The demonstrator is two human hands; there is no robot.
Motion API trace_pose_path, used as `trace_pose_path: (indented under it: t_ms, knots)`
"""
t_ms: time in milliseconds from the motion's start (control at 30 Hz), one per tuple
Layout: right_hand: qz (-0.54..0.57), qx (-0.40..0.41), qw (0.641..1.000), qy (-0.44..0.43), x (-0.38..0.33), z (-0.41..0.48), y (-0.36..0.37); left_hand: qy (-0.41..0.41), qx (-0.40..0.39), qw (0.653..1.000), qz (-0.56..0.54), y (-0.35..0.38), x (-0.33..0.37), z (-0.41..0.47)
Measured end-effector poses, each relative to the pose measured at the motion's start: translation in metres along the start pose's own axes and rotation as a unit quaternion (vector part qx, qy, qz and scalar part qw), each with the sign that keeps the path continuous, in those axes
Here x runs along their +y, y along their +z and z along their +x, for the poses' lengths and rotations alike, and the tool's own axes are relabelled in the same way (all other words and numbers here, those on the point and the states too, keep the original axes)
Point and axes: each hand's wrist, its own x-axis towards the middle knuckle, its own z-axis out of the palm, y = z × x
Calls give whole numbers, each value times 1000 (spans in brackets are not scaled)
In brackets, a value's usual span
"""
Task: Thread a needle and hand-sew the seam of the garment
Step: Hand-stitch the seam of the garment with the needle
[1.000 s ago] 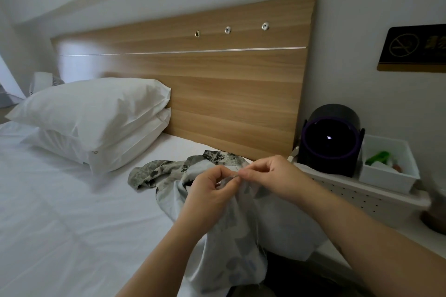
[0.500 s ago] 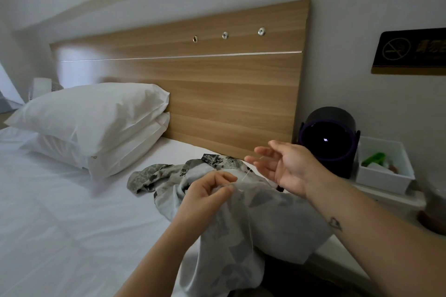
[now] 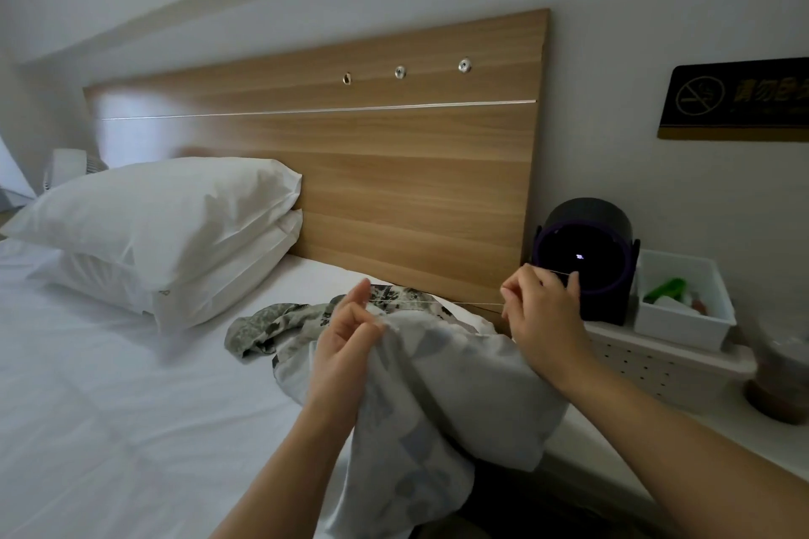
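Garment (image 3: 459,376), a pale patterned cloth, lies bunched on the white bed (image 3: 109,407) toward 6 o'clock in my head view, with its near part hanging off the mattress edge. The last second brings one clear change. The two hands met at the seam a moment ago and are now drawn apart.

The left hand (image 3: 346,346) stays on the cloth, thumb and curled fingers pinching a raised fold. The right hand (image 3: 543,319) has travelled out to 3 o'clock of the left. Its fingertips are clenched on a thin sliver that I take to be the needle (image 3: 564,274), in front of a dark round device (image 3: 586,223). A pale thread (image 3: 437,304) runs taut between fold and right hand.

I judge the needle already threaded and a stitch just pulled through, so sewing is under way. I cannot tell how much of the seam is closed. The next move likely calls for bringing the needle back to the fold, and pulling any harder could pucker the cloth. Two white pillows (image 3: 175,223) sit at 9 o'clock and the wooden headboard (image 3: 394,171) at 12.
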Motion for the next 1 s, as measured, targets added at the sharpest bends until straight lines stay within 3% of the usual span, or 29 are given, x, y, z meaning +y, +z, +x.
trace_pose_path:
  t_ms: [167,300,400,467,533,667,800,900,1000]
  knots:
    - [-72,33,997,6,16,0,-3,30,28,997,66,-5,-5,2]
    - [-43,45,998,23,11,2,-5,24,24,998,57,-2,-4,0]
    - [85,31,996,-3,-10,4,-12,4,5,999,50,-2,-2,0]
    - [233,-38,972,-13,-38,1,-17,-7,-17,998,52,-2,-2,-1]
    - [287,-108,951,-37,-60,-5,-16,-17,-45,998,50,0,-2,-2]
    - [233,-137,955,-120,-73,-19,-1,-25,-82,995,46,0,-2,-6]
    - [246,-134,951,-128,-68,-20,0,-57,-134,989,32,-5,1,-8]
    - [245,-149,949,-133,-57,-21,-7,-67,-179,976,109,-9,-3,-9]
    - [223,-185,948,-131,-46,-23,-14,-11,-174,958,229,-7,-3,-12]
